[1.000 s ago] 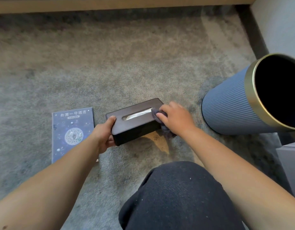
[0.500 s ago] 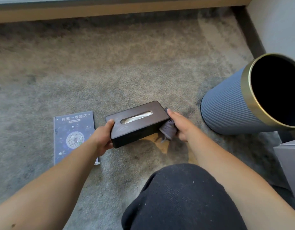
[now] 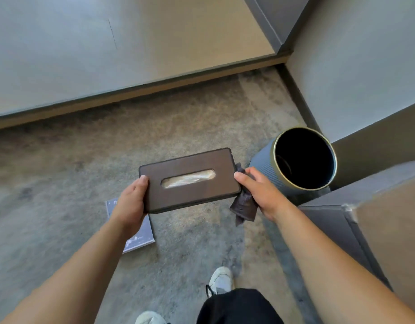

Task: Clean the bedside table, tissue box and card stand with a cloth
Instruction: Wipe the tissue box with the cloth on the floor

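A dark brown tissue box [image 3: 190, 164] with a tissue showing in its top slot is held in the air above the carpet, top face up. My left hand [image 3: 131, 202] grips its left end. My right hand [image 3: 260, 192] grips its right end and also holds a dark grey cloth [image 3: 243, 206], which hangs down under that end. The blue card stand [image 3: 141, 237] lies flat on the carpet below, partly hidden by my left arm. The corner of the bedside table [image 3: 377, 225] shows at the right.
A ribbed blue bin [image 3: 304, 160] with a gold rim stands on the carpet just right of the box. A bed platform edge [image 3: 131, 90] runs across the back, walls at the right. My shoes [image 3: 221, 279] are on the carpet below.
The tissue box has been lifted off the carpet with both hands. The view has risen from a crouch to standing, looking down from higher.
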Available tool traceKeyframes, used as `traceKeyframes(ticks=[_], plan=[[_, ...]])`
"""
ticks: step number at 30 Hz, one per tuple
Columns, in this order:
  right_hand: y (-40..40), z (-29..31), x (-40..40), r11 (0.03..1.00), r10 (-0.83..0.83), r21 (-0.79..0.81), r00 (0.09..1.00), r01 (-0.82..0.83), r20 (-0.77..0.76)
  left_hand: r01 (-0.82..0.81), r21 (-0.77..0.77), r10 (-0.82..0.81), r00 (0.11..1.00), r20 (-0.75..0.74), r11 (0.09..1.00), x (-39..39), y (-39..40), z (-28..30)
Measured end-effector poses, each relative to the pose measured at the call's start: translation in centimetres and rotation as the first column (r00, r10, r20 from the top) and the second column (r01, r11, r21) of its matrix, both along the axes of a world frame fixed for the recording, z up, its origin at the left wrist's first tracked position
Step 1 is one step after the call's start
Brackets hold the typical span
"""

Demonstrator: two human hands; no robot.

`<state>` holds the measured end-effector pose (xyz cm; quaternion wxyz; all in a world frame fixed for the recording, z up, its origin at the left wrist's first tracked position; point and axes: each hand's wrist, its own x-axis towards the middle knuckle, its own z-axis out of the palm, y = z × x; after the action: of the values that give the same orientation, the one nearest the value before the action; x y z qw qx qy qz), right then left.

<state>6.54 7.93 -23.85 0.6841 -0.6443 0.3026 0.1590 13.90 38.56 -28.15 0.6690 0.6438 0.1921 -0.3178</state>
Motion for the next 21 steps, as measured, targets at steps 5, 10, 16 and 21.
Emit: traceKeyframes(ticks=[5, 10, 16, 21], plan=[[-0.4, 11.6, -1.8, 0.992, -0.08, -0.094, 0.995, 0.086, 0.062, 0.114, 0.038, -0.117, 0.989, 0.091, 0.993, 0.3, -0.7, 13.2], [-4.1, 21.1, -3.1, 0.984, -0.155, -0.084, 0.987, 0.159, 0.053, 0.308, 0.14, -0.333, 0.917, 0.22, 0.941, 1.2, -4.7, 24.6], [-11.6, 26.9, -7.2, 0.923, -0.376, -0.062, 0.925, 0.379, 0.054, 0.505, 0.196, -0.541, 0.793, 0.28, 0.841, 1.0, -14.7, 31.8], [-17.7, 27.0, -14.1, 0.817, -0.569, -0.11, 0.822, 0.567, 0.015, 0.651, 0.149, -0.667, 0.712, 0.219, 0.744, -1.3, -24.8, 31.7]])
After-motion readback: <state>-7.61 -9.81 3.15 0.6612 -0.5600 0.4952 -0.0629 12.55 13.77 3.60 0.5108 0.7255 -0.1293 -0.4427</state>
